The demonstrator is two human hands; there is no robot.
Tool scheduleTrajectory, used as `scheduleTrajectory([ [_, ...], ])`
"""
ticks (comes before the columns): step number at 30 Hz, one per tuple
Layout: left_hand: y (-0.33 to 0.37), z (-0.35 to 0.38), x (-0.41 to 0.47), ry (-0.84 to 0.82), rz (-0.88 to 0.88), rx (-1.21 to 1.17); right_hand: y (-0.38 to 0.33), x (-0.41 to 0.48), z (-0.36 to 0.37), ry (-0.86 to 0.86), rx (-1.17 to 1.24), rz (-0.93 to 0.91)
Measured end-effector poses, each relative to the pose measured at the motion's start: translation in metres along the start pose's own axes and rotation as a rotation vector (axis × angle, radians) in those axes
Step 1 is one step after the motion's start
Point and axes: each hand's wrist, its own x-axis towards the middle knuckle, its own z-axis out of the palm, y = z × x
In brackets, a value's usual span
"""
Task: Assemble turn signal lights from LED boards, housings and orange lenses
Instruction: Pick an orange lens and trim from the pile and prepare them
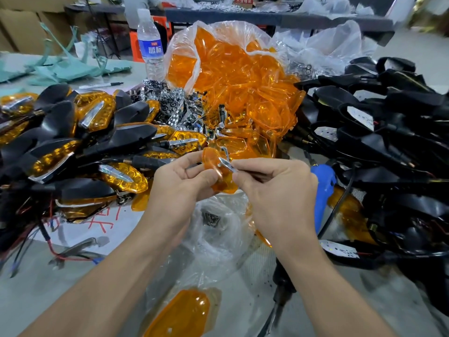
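While both hands work above the desk (36, 283), a chrome strip goes onto an orange lens.
Lens (220, 176) looks light, thin, stiff, glossy, so likely slippery and scratch-prone; best held by its rim. Left hand (179, 183) has its fingers (194, 162) clamped on the lens's left edge. Right hand (274, 183) pinches the chrome strip (227, 164), which lies across the lens face, between both thumbs.

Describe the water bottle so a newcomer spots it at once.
Start at the big clear bag of orange lenses at the back middle of the table. Just left of it, upright behind the heap of chrome parts, stands the water bottle. It is the only tall upright thing there: clear plastic, white cap, blue label.
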Motion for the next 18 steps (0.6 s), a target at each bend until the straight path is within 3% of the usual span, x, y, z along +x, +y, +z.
scheduleTrajectory([
  [7,-0.003,-0.001,-0.003,0.062,0.069,0.044,-0.001,-0.009,0.009,0.052,-0.165,-0.043],
  [18,-0.004,0.001,-0.007,0.125,0.076,-0.023,-0.006,-0.016,0.015,0.074,-0.152,-0.048],
])
